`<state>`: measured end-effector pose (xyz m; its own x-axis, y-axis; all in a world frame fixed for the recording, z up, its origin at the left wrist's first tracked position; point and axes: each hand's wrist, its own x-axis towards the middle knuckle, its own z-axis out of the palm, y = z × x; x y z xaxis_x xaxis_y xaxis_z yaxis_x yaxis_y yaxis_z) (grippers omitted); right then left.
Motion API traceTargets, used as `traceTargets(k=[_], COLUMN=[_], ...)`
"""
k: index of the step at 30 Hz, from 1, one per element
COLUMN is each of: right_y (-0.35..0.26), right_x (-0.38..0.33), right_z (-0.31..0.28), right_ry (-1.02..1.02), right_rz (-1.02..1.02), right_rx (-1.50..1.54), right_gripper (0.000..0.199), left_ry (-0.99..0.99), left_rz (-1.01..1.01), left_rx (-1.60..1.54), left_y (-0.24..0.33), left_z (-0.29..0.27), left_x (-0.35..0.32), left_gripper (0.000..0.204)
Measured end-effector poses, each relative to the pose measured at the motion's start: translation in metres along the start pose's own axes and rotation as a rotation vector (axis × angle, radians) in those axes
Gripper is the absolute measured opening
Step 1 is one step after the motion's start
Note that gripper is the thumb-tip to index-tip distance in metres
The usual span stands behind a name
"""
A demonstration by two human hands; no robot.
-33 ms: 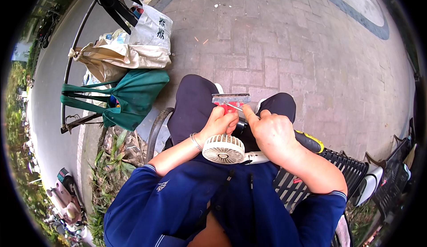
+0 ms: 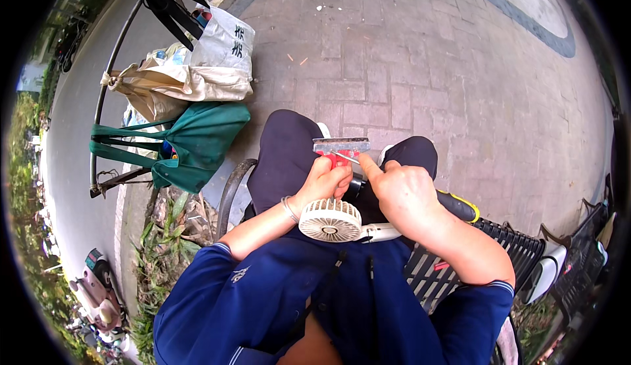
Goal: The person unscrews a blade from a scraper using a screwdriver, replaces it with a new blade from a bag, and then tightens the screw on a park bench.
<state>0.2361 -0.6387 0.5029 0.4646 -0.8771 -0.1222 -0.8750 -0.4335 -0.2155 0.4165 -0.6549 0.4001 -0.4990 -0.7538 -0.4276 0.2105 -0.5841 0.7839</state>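
Observation:
Over my lap, my left hand (image 2: 324, 184) is closed on a red-handled scraper (image 2: 342, 145) with a wide, worn metal blade that points away from me. Just right of it, my right hand (image 2: 409, 194) grips a thin metal rod like a screwdriver shaft (image 2: 346, 158); its handle is hidden in my fingers. The rod's tip rests at the red part of the scraper, below the blade, and my right index finger stretches along it. A cream handheld fan (image 2: 330, 220) lies close in front of my body, below my hands. Something black shows between my hands.
At the left, a metal rail carries a white bag (image 2: 227, 39), a beige cloth bag (image 2: 210, 83) and a green bag (image 2: 209, 143). A black slatted bench (image 2: 499, 243) is at my right, with a yellow-and-black handle (image 2: 460, 207) near my forearm. Brick paving (image 2: 394, 56) lies ahead.
My right hand and forearm have shifted very slightly toward the lower right. The scraper and my left hand stay in place.

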Motion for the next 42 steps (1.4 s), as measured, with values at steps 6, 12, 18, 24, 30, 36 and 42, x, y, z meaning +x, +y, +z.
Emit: traceTargets(k=[6, 12, 18, 24, 30, 36, 42], right_y=[0.032, 0.038, 0.016, 0.005, 0.004, 0.002, 0.000], right_x=[0.019, -0.002, -0.007, 0.000, 0.001, -0.003, -0.006], right_z=[0.003, -0.007, 0.016, 0.030, 0.032, 0.032, 0.046], right_ry=[-0.363, 0.161, 0.184, 0.113, 0.123, 0.072, 0.050], right_rz=[-0.024, 0.259, 0.140, 0.172, 0.166, 0.219, 0.185], right_rx=[1.141, 0.830, 0.588, 0.693, 0.689, 0.633, 0.905], right_gripper=[0.024, 0.020, 0.026, 0.024, 0.024, 0.023, 0.023], left_ry=[-0.020, -0.096, -0.064, 0.043, 0.058, 0.117, 0.112], left_rz=[0.011, 0.013, 0.031, 0.045, 0.119, 0.168, 0.199], left_rx=[-0.018, -0.134, -0.117, -0.015, 0.102, 0.314, 0.447], left_y=[-0.005, 0.009, 0.010, 0.015, 0.008, 0.004, -0.010], left_z=[0.006, -0.010, -0.009, -0.004, -0.007, -0.004, -0.006], left_x=[-0.002, 0.009, 0.008, 0.004, 0.005, 0.004, 0.003], left_gripper=[0.025, 0.024, 0.024, 0.027, 0.030, 0.029, 0.013])
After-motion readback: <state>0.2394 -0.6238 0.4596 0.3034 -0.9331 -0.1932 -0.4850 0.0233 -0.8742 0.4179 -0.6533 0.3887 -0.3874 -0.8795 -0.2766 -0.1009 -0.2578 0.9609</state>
